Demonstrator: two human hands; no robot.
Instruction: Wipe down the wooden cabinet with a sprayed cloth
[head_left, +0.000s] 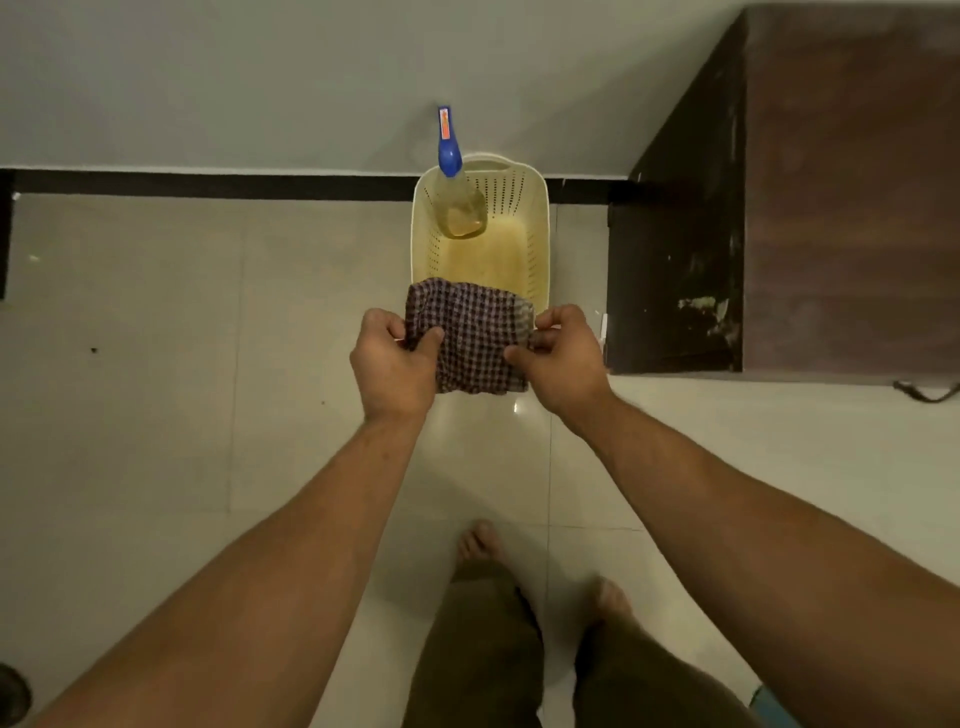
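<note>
A dark checked cloth (472, 338) is stretched between my two hands over the near end of a cream plastic basket (535, 249). My left hand (392, 364) pinches its left edge and my right hand (563, 353) pinches its right edge. A clear spray bottle (460, 208) with yellowish liquid and a blue trigger head stands at the far end of the basket. The dark wooden cabinet (831, 197) stands to the right, its worn side panel facing the basket.
Pale floor tiles (156, 338) spread all around, meeting a white wall with a black skirting strip (208, 184). My bare feet (480, 540) and trouser legs are below. A dark cable (924, 392) lies by the cabinet's base.
</note>
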